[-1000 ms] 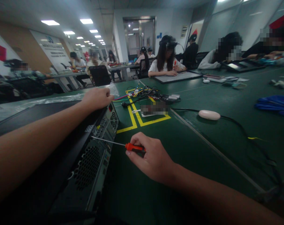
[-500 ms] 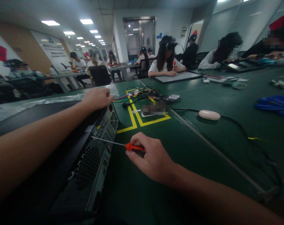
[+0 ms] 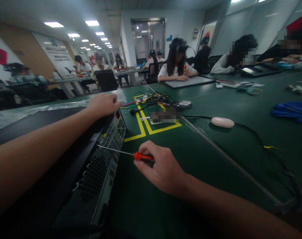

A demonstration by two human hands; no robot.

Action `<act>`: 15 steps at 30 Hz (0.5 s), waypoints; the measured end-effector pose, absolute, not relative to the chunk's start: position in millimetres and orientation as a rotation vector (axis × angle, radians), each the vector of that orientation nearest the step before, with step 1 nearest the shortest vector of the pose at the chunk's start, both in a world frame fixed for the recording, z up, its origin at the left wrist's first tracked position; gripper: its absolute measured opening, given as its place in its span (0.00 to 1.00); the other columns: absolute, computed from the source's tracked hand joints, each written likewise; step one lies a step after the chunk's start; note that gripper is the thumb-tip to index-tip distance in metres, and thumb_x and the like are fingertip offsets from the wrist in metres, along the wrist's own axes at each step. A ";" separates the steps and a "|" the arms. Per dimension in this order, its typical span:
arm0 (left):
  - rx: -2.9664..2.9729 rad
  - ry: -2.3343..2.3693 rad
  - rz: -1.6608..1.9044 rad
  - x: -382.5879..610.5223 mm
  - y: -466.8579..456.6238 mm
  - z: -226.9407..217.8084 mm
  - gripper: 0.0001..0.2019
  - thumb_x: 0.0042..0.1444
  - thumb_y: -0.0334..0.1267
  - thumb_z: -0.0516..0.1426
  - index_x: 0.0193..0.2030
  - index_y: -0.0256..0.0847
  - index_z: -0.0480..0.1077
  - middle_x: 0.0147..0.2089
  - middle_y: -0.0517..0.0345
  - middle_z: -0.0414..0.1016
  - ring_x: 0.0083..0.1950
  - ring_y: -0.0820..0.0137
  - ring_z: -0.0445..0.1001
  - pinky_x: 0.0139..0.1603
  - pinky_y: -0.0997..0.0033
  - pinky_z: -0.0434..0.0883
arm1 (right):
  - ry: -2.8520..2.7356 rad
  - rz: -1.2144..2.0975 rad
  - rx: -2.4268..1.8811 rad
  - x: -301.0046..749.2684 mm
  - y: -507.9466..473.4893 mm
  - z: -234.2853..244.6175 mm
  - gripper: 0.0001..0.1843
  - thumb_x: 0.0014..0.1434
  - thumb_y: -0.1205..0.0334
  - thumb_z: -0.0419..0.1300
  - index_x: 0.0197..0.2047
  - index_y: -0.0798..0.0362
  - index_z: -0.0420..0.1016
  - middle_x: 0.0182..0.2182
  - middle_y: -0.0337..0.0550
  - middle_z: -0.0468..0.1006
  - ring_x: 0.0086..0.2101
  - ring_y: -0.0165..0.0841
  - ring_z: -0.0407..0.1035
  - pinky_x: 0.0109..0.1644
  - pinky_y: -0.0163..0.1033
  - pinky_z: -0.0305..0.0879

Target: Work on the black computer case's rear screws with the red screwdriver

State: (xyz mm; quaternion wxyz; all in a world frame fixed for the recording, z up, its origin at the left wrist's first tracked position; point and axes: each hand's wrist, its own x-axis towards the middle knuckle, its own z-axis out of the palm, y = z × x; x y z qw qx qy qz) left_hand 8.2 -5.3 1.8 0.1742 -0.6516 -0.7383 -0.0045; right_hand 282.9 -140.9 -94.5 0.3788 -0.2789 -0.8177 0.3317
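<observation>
A black computer case lies at the left with its metal rear panel turned to the right. Across its top reaches my left arm, and my left hand presses on the far rear corner, fingers curled at the edge. My right hand is closed around the red and black handle of a screwdriver. The thin shaft points left, its tip at the rear panel near the upper edge, above a honeycomb vent. Whether the tip sits in a screw is too small to tell.
Beyond the case, tangled cables lie around yellow tape on the green table. A pale oval device sits on a black cord to the right, with a blue bundle farther off. Several people work at the tables behind.
</observation>
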 end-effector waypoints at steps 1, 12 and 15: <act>-1.848 -2.093 -0.014 8.2 -5.3 2.0 0.25 0.63 0.53 0.47 0.51 0.43 0.80 0.52 0.41 0.85 0.54 0.48 0.81 0.50 0.58 0.73 | -2.089 0.847 -0.709 282.8 -140.7 -95.0 0.06 0.66 0.61 0.65 0.43 0.50 0.72 0.34 0.38 0.79 0.32 0.31 0.72 0.38 0.38 0.62; -1.845 -2.086 0.013 6.5 -3.5 1.1 0.26 0.64 0.53 0.45 0.52 0.42 0.79 0.52 0.40 0.84 0.54 0.47 0.81 0.49 0.57 0.73 | -2.093 0.854 -0.698 282.8 -140.1 -95.4 0.06 0.66 0.61 0.65 0.43 0.51 0.72 0.34 0.38 0.79 0.32 0.31 0.72 0.38 0.38 0.62; -1.842 -2.083 0.002 7.0 -4.2 1.0 0.26 0.63 0.53 0.46 0.52 0.43 0.79 0.51 0.40 0.84 0.54 0.47 0.81 0.50 0.58 0.73 | -2.088 0.858 -0.705 283.1 -140.9 -94.8 0.06 0.66 0.61 0.65 0.43 0.50 0.72 0.34 0.38 0.79 0.32 0.31 0.72 0.38 0.38 0.62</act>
